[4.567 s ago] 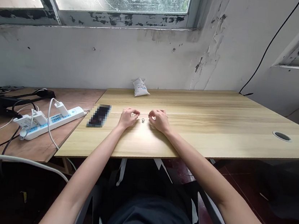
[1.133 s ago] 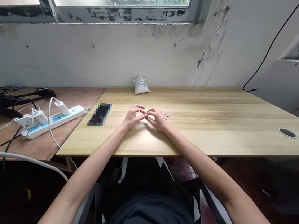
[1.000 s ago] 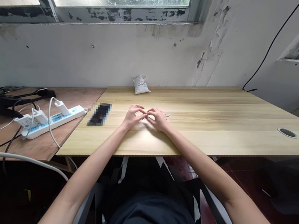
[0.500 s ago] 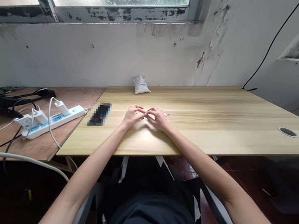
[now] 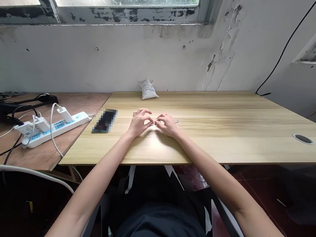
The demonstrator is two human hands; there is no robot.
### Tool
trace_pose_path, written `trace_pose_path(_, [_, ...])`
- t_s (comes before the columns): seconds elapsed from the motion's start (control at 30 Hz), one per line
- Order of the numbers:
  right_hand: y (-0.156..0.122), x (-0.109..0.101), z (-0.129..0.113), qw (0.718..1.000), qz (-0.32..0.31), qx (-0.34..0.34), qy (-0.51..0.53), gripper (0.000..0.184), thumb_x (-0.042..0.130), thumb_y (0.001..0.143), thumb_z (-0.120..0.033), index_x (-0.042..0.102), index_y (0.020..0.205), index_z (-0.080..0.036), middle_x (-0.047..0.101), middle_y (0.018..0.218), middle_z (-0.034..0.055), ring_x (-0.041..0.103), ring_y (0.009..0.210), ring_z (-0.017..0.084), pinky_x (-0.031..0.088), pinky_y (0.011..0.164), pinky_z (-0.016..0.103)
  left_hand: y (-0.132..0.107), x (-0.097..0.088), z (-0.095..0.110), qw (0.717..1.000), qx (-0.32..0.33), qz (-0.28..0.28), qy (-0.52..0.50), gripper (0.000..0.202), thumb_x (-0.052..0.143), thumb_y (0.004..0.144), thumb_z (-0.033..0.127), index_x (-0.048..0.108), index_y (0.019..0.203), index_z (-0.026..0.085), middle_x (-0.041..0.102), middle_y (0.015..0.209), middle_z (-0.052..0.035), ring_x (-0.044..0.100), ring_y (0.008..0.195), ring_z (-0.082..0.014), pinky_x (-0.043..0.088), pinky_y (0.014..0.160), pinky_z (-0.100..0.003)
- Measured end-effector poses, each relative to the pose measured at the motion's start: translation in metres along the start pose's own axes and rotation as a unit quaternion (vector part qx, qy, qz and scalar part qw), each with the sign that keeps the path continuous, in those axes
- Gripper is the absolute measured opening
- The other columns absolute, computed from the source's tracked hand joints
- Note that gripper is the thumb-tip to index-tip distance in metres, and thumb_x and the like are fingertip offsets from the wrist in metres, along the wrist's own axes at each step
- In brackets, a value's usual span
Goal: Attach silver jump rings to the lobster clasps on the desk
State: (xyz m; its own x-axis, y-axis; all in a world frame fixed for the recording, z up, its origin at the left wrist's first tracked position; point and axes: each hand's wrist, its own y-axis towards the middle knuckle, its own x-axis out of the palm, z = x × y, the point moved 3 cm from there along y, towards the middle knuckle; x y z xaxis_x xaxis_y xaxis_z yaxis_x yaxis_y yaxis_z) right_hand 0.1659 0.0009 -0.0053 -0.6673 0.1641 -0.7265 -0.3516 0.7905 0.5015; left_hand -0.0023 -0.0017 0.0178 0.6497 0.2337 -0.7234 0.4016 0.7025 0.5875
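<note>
Over the middle of the wooden table, my left hand [image 5: 139,124] is closed in a pinch, its thumb and fingertips pointing right. Facing it, only a small gap away, my right hand [image 5: 166,124] has its fingertips drawn together and pointing left. Whatever the fingertips hold is too small to make out. A few tiny light pieces [image 5: 176,121] lie on the table just behind my right hand, and more specks show by the fingertips. Their kind cannot be told at this size.
A white printed packet [image 5: 149,90] rests at the back edge by the wall. Left of my hands lies a blurred-out dark phone-like slab [image 5: 105,121]. A white power strip [image 5: 57,129] with plugs and cables sits on the adjoining brown table [image 5: 70,102]. A round grommet [image 5: 303,139] is set at right.
My hands' fingertips have moved slightly apart, and the left hand has turned and shifted a little left. The fingers look more tightly pinched now. The table items have stayed put.
</note>
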Motion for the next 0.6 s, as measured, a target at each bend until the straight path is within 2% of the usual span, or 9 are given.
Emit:
trace_pose_path(0.13, [0.001,0.000,0.000,1.000,-0.003,0.017,-0.002,0.026,0.056,0.091,-0.028,0.072,0.071,-0.021,0.068,0.094,0.0064,0.056,0.099,0.024,0.036,0.090,0.041,-0.001,0.003,0.013,0.996,0.062,-0.016,0.062,0.016,0.062,0.084,0.020,0.072,0.073,0.026,0.064,0.118,-0.0045,0.045,0.129,-0.0285,0.024,0.112,-0.052])
trace_pose_path(0.23, [0.002,-0.001,-0.001,1.000,-0.003,0.022,0.009,0.029,0.054,0.092,-0.029,0.073,0.071,-0.021,0.069,0.091,0.0061,0.057,0.095,0.023,0.038,0.087,0.038,-0.001,0.004,0.022,0.986,0.110,-0.022,0.122,0.021,0.056,0.086,0.016,0.073,0.078,0.025,0.063,0.121,-0.0057,0.044,0.131,-0.0284,0.019,0.116,-0.054])
trace_pose_path(0.47, [0.000,0.002,-0.008,0.999,-0.002,0.006,0.051,0.029,0.055,0.093,-0.037,0.077,0.082,-0.023,0.070,0.088,0.0055,0.057,0.092,0.021,0.041,0.082,0.034,-0.002,0.005,0.023,0.979,0.124,-0.011,0.159,0.023,0.052,0.086,0.014,0.072,0.079,0.022,0.063,0.121,-0.0091,0.043,0.132,-0.0296,0.015,0.117,-0.056])
trace_pose_path(0.6, [-0.001,0.001,-0.008,0.998,0.005,0.001,0.068,0.029,0.056,0.092,-0.040,0.078,0.083,-0.023,0.070,0.090,0.0060,0.057,0.092,0.022,0.041,0.083,0.036,-0.003,0.003,0.018,0.987,0.105,0.008,0.122,0.018,0.056,0.084,0.015,0.071,0.076,0.023,0.063,0.120,-0.0082,0.043,0.131,-0.0299,0.016,0.116,-0.054])
